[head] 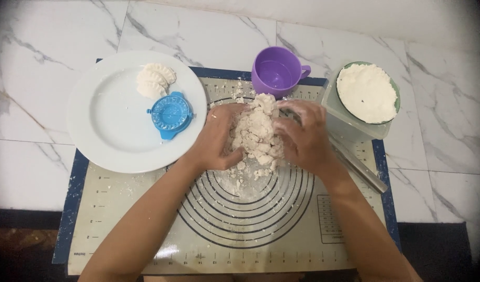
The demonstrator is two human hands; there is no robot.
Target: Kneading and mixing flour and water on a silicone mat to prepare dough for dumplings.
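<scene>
A crumbly pile of pale dough (257, 133) lies on a beige pastry mat (146, 219) printed with dark concentric circles. My left hand (219, 138) presses against the pile's left side, fingers curled around it. On the pile's right side, my right hand (305, 137) cups it the same way. Both hands are dusted with flour and squeeze the dough between them. Loose crumbs and flour are scattered on the mat below the pile.
A white plate (114, 130) at the left holds two folded dumplings (153, 81) and a blue dumpling press (170, 114). A purple cup (276, 73) stands behind the dough. At right are a bowl of flour (367, 92) in a clear container and a metal rolling pin (360, 167).
</scene>
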